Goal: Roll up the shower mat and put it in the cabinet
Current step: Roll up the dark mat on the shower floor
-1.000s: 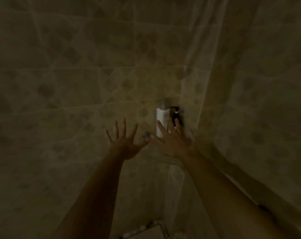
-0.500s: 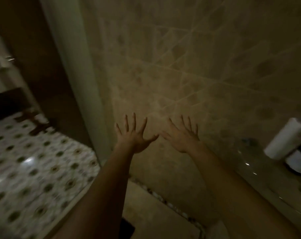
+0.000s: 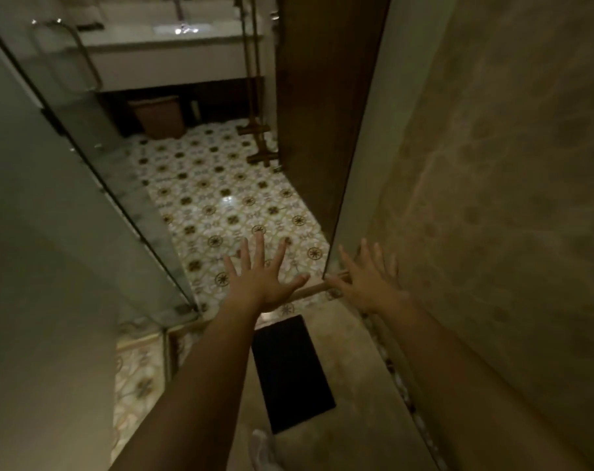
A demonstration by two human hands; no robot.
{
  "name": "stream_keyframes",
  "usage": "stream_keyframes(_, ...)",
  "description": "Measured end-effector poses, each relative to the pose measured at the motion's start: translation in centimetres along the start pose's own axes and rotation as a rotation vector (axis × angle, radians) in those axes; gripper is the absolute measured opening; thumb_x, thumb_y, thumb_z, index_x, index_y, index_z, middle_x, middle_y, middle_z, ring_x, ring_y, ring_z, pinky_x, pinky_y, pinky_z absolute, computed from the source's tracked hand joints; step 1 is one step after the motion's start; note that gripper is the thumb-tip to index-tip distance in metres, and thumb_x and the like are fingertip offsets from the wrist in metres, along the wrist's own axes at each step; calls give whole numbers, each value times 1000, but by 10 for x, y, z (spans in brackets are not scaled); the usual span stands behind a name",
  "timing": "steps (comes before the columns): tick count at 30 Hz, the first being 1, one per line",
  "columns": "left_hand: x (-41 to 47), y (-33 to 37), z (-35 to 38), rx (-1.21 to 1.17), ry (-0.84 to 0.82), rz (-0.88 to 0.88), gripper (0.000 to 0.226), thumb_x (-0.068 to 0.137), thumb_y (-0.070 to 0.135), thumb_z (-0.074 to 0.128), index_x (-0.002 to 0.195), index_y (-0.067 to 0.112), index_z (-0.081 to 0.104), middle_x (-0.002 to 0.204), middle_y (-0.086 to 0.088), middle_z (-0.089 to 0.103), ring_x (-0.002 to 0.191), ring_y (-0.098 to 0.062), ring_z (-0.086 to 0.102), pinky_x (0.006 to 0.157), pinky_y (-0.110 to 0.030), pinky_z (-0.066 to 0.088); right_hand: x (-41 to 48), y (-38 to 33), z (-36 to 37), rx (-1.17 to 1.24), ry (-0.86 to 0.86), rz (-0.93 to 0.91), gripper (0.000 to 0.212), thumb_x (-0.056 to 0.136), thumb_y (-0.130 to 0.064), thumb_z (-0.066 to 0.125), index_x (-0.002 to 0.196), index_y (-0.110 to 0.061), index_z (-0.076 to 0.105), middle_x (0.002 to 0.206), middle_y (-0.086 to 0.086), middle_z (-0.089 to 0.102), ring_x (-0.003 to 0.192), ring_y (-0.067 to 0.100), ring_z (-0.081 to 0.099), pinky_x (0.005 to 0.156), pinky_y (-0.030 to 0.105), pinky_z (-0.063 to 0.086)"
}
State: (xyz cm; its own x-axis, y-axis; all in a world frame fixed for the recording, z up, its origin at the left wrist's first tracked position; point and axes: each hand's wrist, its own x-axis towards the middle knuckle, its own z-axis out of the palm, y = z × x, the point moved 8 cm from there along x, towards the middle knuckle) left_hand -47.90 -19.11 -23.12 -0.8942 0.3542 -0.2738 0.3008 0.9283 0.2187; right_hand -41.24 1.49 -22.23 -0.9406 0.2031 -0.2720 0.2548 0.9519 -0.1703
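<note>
Both hands out front, palms down, fingers spread wide, nothing held. Left hand (image 3: 262,278) over the patterned floor tiles (image 3: 221,195), right hand (image 3: 367,283) near the stone wall (image 3: 509,198). Shower mat (image 3: 292,372) lies flat and unrolled on the shower floor, below the left forearm, partly covered by it. Glass door (image 3: 68,185) at left. Dim light; probably a vanity counter (image 3: 173,59) at the far end.
</note>
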Motion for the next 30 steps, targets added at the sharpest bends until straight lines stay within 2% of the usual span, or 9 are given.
stream_keyframes(4,33,-81,41,-64,-72,-152,104,54,102,-1,141,50,-24,144,3,-46,132,-28,-46,104,-66,-25,58,-52,63,-51,-126,-108,87,79,-87,10,151,-43,-8,162,7,-20,146,32,-22,112,59,-16)
stream_keyframes(11,93,-144,147,-90,-100,-259,101,56,101,-1,141,51,-24,148,4,-42,136,-28,-40,108,-66,-19,148,-68,173,-147,-200,-215,84,84,-83,11,153,-39,-6,163,10,-15,148,33,-16,115,62,-8)
stream_keyframes(15,130,-170,244,-87,-107,-298,97,56,101,-2,137,54,-29,147,7,-39,139,-28,-35,108,-66,-18,202,-52,269,-182,-279,-249,84,85,-81,13,153,-37,-6,162,12,-16,148,33,-15,115,60,-11)
stream_keyframes(20,183,-203,400,-98,-132,-387,98,57,102,1,138,54,-25,146,7,-43,137,-24,-38,101,-59,-30,272,-18,425,-198,-392,-306,86,84,-82,16,152,-38,-11,162,10,-21,147,33,-19,114,56,-14)
stream_keyframes(26,242,-242,584,-90,-176,-418,96,59,100,2,134,51,-33,145,7,-46,130,-20,-46,108,-62,-18,358,21,606,-229,-413,-351,86,84,-83,15,150,-38,-15,162,10,-19,148,33,-16,114,58,-11)
stream_keyframes(28,266,-254,633,-50,-188,-398,93,61,99,2,130,51,-36,146,6,-46,132,-20,-43,109,-63,-16,387,26,661,-222,-395,-382,85,85,-81,17,151,-37,-13,162,11,-19,148,31,-14,114,58,-10)
stream_keyframes(30,284,-264,663,-44,-178,-364,93,65,97,4,135,48,-33,150,5,-41,137,-21,-38,111,-62,-14,405,27,698,-204,-387,-421,84,88,-78,21,152,-35,-12,162,11,-17,149,30,-13,115,58,-9)
